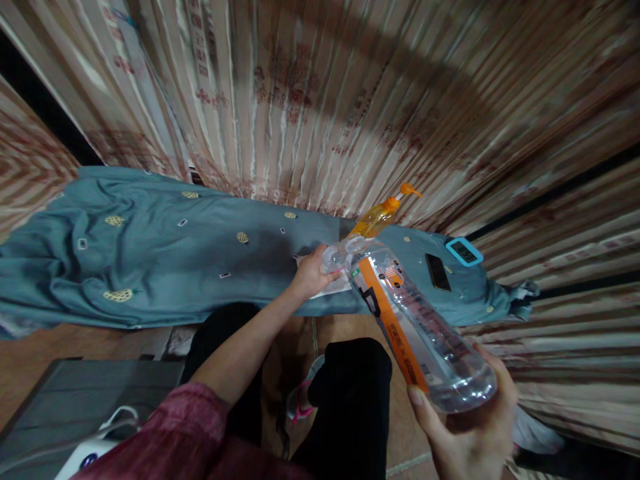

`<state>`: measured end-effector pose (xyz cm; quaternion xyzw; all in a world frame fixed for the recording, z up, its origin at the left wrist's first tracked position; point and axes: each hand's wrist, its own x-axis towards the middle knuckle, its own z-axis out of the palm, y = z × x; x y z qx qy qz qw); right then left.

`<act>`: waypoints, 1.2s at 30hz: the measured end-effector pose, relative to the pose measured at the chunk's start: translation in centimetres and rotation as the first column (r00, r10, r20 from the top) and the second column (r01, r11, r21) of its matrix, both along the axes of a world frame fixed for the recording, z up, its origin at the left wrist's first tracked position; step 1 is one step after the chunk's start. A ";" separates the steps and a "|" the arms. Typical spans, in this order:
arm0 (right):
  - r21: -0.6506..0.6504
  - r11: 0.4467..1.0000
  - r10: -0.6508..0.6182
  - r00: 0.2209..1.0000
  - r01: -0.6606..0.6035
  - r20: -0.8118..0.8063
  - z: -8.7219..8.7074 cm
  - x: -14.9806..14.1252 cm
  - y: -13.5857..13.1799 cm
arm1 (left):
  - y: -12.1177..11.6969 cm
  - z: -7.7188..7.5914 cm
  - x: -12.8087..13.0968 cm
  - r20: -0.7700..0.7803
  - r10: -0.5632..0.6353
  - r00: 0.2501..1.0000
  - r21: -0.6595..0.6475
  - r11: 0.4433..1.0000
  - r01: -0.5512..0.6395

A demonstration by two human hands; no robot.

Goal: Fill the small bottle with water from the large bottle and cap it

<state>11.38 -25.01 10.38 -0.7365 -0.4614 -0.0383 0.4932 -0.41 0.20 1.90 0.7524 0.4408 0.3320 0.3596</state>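
My right hand (473,433) is wrapped round the base of a large clear plastic bottle (425,333) with an orange and white label. That bottle is tilted, its neck end pointing up and left, away from me. My left hand (313,272) is closed on a small clear plastic container (340,255), whose exact kind I cannot make out. The small container meets the big bottle's neck. Just behind them a pump bottle (376,219) of orange-yellow liquid, with an orange pump head, stands on the cloth. A white sheet (333,288) lies partly under my left hand.
A teal cloth (180,260) with pineapple prints covers the long narrow surface. At its right lie a dark phone (439,273) and a blue-framed digital clock (465,251). Patterned curtains (300,100) hang behind. A white device (87,459) with a cable is at lower left.
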 end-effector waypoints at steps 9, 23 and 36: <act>0.021 1.000 0.015 1.000 -0.015 0.019 0.1 -0.1 -0.1 | -0.1 0.1 0.0 0.004 0.001 1.000 0.010 1.000 -0.001; 0.027 1.000 -0.007 1.000 0.007 0.000 0.0 -0.2 0.1 | 0.0 -0.1 0.0 0.021 -0.011 1.000 0.017 1.000 0.011; 0.005 1.000 -0.013 0.999 0.013 0.039 -0.2 -0.1 -0.2 | -0.1 -0.1 0.0 0.042 -0.015 0.999 0.039 0.999 0.014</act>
